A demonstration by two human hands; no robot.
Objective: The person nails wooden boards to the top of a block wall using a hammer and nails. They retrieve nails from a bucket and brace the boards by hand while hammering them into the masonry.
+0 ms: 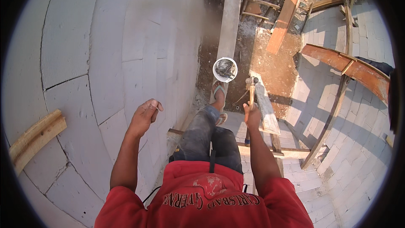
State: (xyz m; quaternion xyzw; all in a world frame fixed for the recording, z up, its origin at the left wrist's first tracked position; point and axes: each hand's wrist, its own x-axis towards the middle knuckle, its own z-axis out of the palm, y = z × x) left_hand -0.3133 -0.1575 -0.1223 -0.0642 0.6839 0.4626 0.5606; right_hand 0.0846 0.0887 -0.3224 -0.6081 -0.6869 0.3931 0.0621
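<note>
My left hand (pixel 146 116) is raised beside the pale block wall (pixel 114 55). Its fingers are curled together, and anything inside them is too small or hidden to make out. In my right hand (pixel 252 117) is a hammer (pixel 252 90), gripped by its light wooden handle with the head pointing away from me. Past my sandalled feet (pixel 219 95), a white bucket (pixel 216 77) stands on a long narrow plank (pixel 230 21). Grey material and a dark tool-like shape lie in the bucket.
A pale board (pixel 265 105) lies right of the hammer. Wooden posts (pixel 331 124) and a reddish beam (pixel 325 53) stand along the right-hand block wall. Far off are a reddish board (pixel 284 21) and a timber frame (pixel 261 2). A wooden piece (pixel 38 137) juts from the left wall.
</note>
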